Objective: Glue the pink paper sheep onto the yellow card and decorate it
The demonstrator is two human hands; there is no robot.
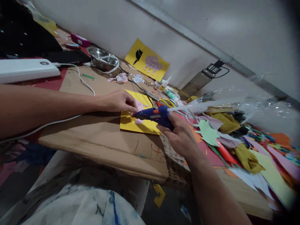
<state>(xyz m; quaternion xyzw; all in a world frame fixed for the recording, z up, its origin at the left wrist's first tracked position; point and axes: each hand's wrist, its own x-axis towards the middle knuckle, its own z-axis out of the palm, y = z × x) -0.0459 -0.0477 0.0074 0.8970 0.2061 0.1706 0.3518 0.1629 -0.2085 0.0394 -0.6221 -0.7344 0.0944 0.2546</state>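
Now the right hand (181, 136) grips the blue plastic glue gun (150, 115), likely light, stiff and best held by its handle, over the near yellow paper card (128, 125), left hand (117, 100) pinching narrowly, contents unclear.

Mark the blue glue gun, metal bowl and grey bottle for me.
Blue glue gun (157, 115): head view, on its body.
Metal bowl (95, 54): head view, on its wall.
Grey bottle (196, 83): head view, on its body.
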